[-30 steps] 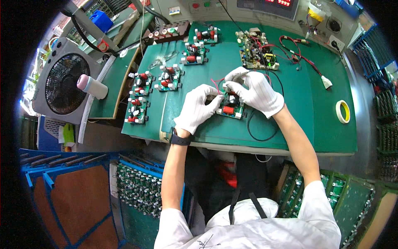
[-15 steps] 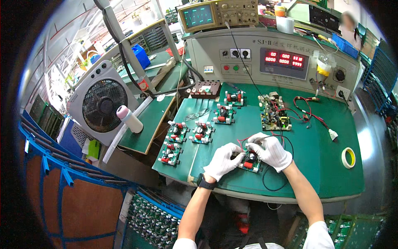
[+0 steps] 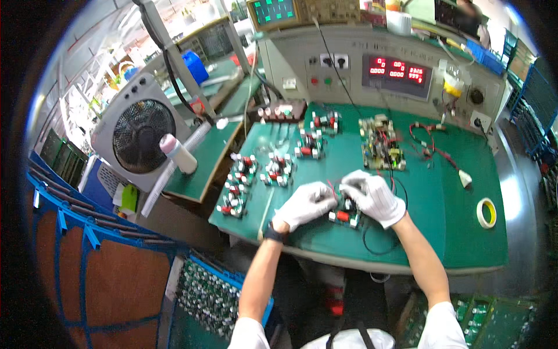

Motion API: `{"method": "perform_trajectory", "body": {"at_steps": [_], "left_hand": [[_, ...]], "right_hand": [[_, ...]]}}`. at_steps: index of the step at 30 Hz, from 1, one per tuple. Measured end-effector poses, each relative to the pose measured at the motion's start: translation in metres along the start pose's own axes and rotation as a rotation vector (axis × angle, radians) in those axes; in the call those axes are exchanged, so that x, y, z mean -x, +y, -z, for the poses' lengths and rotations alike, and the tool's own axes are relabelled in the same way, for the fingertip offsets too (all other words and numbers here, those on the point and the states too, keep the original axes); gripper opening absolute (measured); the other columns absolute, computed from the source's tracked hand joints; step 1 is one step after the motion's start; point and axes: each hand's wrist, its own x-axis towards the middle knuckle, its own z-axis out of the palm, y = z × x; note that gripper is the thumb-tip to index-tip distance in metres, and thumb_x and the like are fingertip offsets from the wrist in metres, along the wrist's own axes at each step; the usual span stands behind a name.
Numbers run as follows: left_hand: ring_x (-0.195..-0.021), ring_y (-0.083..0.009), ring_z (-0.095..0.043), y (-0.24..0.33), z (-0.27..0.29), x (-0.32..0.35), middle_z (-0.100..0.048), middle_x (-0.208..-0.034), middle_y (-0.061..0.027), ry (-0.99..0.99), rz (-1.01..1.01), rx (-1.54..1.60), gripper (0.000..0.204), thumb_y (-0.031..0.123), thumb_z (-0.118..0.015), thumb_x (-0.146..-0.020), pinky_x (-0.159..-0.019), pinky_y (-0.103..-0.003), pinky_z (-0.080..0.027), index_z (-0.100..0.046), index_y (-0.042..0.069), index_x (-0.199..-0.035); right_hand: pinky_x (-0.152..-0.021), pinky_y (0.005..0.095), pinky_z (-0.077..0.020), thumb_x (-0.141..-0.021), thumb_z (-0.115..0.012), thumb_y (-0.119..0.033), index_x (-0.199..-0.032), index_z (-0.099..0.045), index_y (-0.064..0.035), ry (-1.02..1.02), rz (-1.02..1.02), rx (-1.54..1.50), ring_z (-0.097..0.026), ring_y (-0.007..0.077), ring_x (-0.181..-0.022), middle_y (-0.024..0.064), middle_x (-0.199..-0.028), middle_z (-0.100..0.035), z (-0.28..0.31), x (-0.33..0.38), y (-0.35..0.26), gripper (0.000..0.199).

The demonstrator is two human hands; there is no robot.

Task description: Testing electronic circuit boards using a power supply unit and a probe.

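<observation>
Left hand [image 3: 307, 205] and right hand [image 3: 375, 196]: white gloves; black band at the left wrist. Board [image 3: 344, 216] between them: green, red parts. Mat [image 3: 442, 221]: plain green. Small boards [image 3: 236, 192]: green with red, white and black parts. Large board [image 3: 381, 142]: green-yellow, mixed parts. Cable [image 3: 378, 247]: black. Wires [image 3: 427, 145]: red, white plug. Tape roll [image 3: 486, 212]: yellow, white rim. Fan [image 3: 136, 136]: grey housing, black grille. Bottle [image 3: 179, 154]: white, pink cap. Panel [image 3: 401, 68]: grey, red digits. Crates [image 3: 70, 232]: blue frames. Sleeves [image 3: 439, 328]: white.
</observation>
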Motion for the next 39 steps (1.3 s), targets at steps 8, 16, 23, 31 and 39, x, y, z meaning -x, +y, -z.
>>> {"method": "perform_trajectory", "body": {"at_steps": [8,16,23,31,39], "left_hand": [[-0.096,-0.008,-0.065,-0.009,0.009,-0.007,-0.073,-0.105,-0.0013,-0.007,0.072,0.218,0.016,0.006,-0.072,-0.1,-0.09,-0.026,-0.054,-0.071,0.0,-0.114],[-0.087,-0.0074,-0.063,-0.014,-0.005,-0.002,-0.074,-0.097,-0.0021,0.062,-0.069,0.158,0.015,0.012,-0.075,-0.097,-0.079,-0.026,-0.054,-0.075,0.002,-0.109],[-0.087,-0.0069,-0.063,-0.019,0.004,-0.009,-0.074,-0.098,-0.0029,0.058,-0.091,0.075,0.017,0.013,-0.075,-0.098,-0.079,-0.026,-0.053,-0.072,0.001,-0.11],[-0.083,-0.0222,-0.067,0.0,0.007,-0.004,-0.069,-0.092,-0.0113,0.089,-0.118,-0.121,0.011,0.013,-0.075,-0.092,-0.079,-0.035,-0.055,-0.072,0.003,-0.097],[-0.082,-0.0086,-0.058,-0.02,-0.007,0.001,-0.068,-0.092,-0.0023,0.075,-0.136,0.155,0.014,0.012,-0.076,-0.097,-0.074,-0.027,-0.051,-0.07,0.001,-0.103]], "right_hand": [[-0.069,0.032,-0.0576,-0.096,-0.073,-0.01,-0.101,-0.07,0.0022,0.19,0.02,-0.143,-0.075,0.0243,-0.077,0.0151,-0.092,-0.075,0.002,-0.007,-0.015,0.014],[-0.068,0.0352,-0.0563,-0.097,-0.073,-0.016,-0.103,-0.072,0.0008,0.159,0.023,-0.214,-0.074,0.0298,-0.076,0.0167,-0.087,-0.074,-0.002,0.005,-0.019,0.018],[-0.069,0.0401,-0.0558,-0.1,-0.068,-0.022,-0.11,-0.065,-0.0015,-0.07,0.054,-0.077,-0.072,0.0367,-0.078,0.0184,-0.085,-0.073,-0.009,-0.004,-0.002,0.023],[-0.056,0.03,-0.05,-0.101,-0.069,-0.012,-0.109,-0.069,0.0011,-0.18,-0.101,-0.206,-0.062,0.0096,-0.063,0.0077,-0.09,-0.07,0.0,-0.006,-0.022,0.016],[-0.075,0.0309,-0.0564,-0.099,-0.072,-0.009,-0.111,-0.068,0.0022,-0.21,-0.152,-0.174,-0.071,0.0153,-0.081,0.0124,-0.09,-0.075,-0.003,0.007,-0.014,0.016]]}}
